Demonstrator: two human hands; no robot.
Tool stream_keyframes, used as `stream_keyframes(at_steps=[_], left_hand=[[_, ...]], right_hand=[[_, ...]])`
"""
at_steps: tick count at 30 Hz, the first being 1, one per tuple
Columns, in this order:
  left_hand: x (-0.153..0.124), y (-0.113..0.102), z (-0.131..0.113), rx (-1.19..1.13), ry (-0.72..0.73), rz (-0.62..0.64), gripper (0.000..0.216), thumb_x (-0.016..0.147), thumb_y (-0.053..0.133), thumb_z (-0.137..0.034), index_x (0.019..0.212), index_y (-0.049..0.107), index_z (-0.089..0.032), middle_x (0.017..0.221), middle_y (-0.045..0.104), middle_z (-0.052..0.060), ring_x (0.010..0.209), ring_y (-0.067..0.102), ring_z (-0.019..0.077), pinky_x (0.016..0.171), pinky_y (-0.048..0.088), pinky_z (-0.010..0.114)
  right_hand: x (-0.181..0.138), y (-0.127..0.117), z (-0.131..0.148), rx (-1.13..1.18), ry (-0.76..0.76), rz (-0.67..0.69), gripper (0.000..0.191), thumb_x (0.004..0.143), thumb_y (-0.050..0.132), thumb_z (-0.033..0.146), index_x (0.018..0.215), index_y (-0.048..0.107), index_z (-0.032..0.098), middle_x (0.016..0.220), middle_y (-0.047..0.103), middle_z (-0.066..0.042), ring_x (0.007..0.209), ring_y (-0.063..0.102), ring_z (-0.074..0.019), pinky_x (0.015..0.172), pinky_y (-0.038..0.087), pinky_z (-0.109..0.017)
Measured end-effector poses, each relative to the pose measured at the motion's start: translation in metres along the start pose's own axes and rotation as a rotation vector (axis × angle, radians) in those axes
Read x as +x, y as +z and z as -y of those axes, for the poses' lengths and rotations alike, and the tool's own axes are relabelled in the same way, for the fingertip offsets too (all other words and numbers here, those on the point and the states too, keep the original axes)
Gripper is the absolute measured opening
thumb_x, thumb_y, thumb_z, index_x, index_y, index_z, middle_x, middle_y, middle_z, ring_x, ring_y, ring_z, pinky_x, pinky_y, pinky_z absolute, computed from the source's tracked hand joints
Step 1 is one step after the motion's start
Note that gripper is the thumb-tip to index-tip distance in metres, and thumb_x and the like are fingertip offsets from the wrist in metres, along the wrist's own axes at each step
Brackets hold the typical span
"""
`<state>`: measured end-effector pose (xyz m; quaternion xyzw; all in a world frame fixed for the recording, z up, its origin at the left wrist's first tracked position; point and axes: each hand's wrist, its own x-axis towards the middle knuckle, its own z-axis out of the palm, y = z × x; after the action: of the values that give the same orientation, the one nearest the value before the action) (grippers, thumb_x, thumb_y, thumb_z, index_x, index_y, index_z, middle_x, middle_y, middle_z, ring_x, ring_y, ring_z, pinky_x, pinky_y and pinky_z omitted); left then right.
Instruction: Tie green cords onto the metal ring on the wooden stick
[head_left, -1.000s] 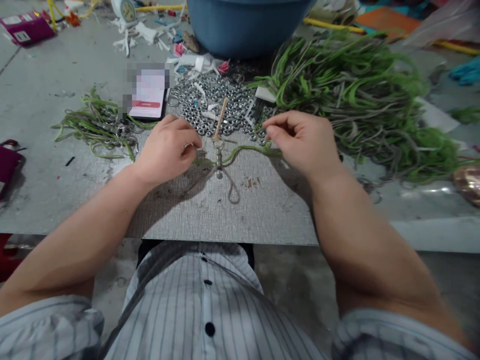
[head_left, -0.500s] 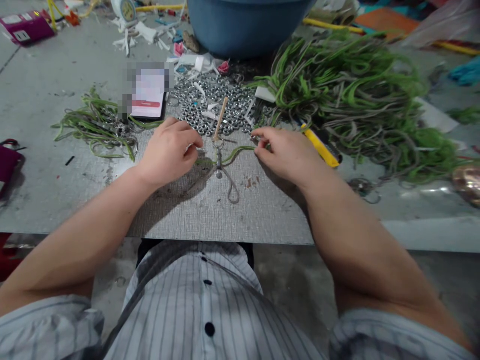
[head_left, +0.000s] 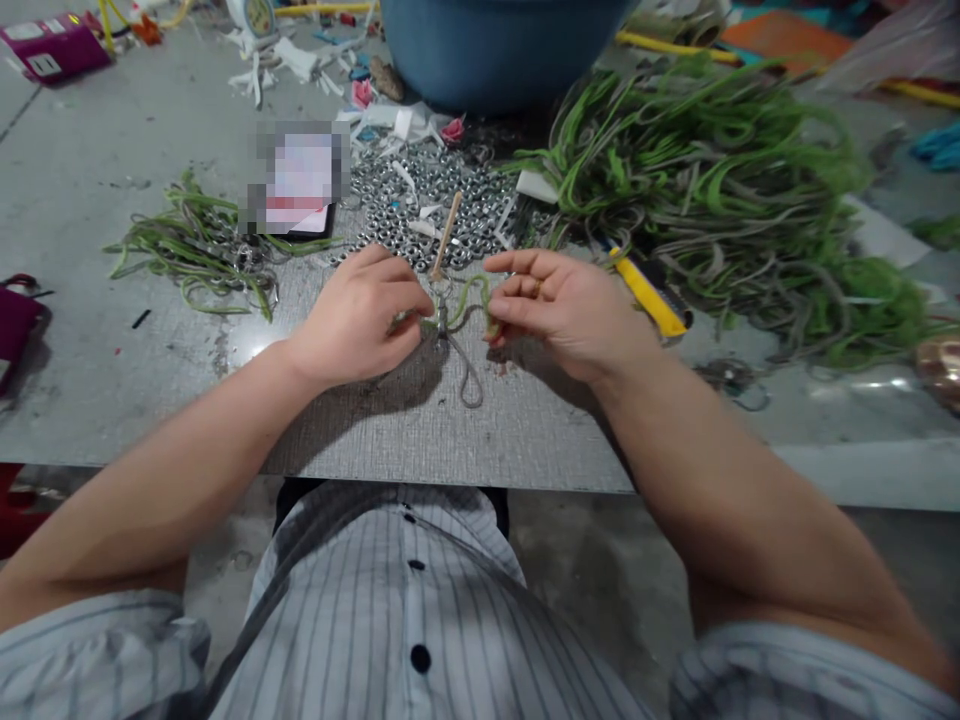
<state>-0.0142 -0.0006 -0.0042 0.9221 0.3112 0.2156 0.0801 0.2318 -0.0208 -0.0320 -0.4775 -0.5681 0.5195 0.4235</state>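
Note:
A green and grey cord lies over the tabletop between my hands, with a knotted middle threaded by small metal pieces. Its grey loop points toward me. My left hand is closed on the cord's green part left of the knot; the fingertips are partly hidden. On the other side, my right hand pinches the green cord end between thumb and a finger, with the index finger stretched out. A thin wooden stick stands tilted just behind the knot.
Behind the hands spreads a pile of metal nuts. A big heap of green and grey cords is at right, a smaller cord bundle at left. A phone, a yellow-handled tool and a blue tub stand around.
My right hand has moved slightly left and down, bending the green cord into a curve. My left hand has shifted right, closer to the knot.

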Motion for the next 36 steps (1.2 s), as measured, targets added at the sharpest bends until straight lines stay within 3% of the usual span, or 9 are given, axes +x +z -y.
stream_keyframes(at_steps=[15, 24, 30, 36], left_hand=[[0.002, 0.005, -0.009, -0.008, -0.025, 0.018, 0.033, 0.099, 0.049, -0.035, 0.095, 0.078, -0.018, 0.085, 0.07, 0.008, 0.086, 0.06, 0.0234, 0.086, 0.049, 0.041], [0.003, 0.011, -0.013, -0.003, -0.017, 0.047, 0.033, 0.098, 0.05, -0.034, 0.083, 0.075, -0.019, 0.081, 0.069, 0.007, 0.079, 0.06, 0.0203, 0.081, 0.046, 0.037], [0.003, 0.01, -0.013, 0.014, -0.024, 0.058, 0.035, 0.098, 0.053, -0.043, 0.09, 0.076, -0.02, 0.086, 0.071, 0.008, 0.085, 0.061, 0.023, 0.081, 0.045, 0.039], [0.003, 0.009, -0.015, 0.015, -0.03, 0.089, 0.027, 0.093, 0.052, -0.033, 0.093, 0.075, -0.018, 0.088, 0.072, 0.008, 0.09, 0.061, 0.0249, 0.083, 0.044, 0.04]], right_hand=[[-0.004, 0.014, 0.004, 0.001, -0.024, 0.026, 0.038, 0.078, 0.083, 0.039, 0.108, 0.065, 0.023, 0.075, 0.064, 0.003, 0.066, 0.066, -0.0147, 0.062, 0.06, -0.032], [-0.01, 0.026, 0.01, 0.041, -0.019, 0.047, 0.032, 0.077, 0.081, 0.033, 0.103, 0.066, 0.024, 0.075, 0.068, 0.003, 0.067, 0.069, -0.014, 0.069, 0.063, -0.033], [-0.012, 0.025, 0.009, -0.046, -0.067, 0.059, 0.025, 0.081, 0.077, 0.028, 0.104, 0.07, 0.024, 0.084, 0.072, 0.0, 0.079, 0.072, -0.0174, 0.077, 0.065, -0.037], [-0.015, 0.026, 0.007, -0.291, -0.233, 0.066, 0.02, 0.086, 0.066, 0.024, 0.104, 0.076, 0.025, 0.096, 0.078, -0.002, 0.086, 0.073, -0.0196, 0.083, 0.062, -0.04]])
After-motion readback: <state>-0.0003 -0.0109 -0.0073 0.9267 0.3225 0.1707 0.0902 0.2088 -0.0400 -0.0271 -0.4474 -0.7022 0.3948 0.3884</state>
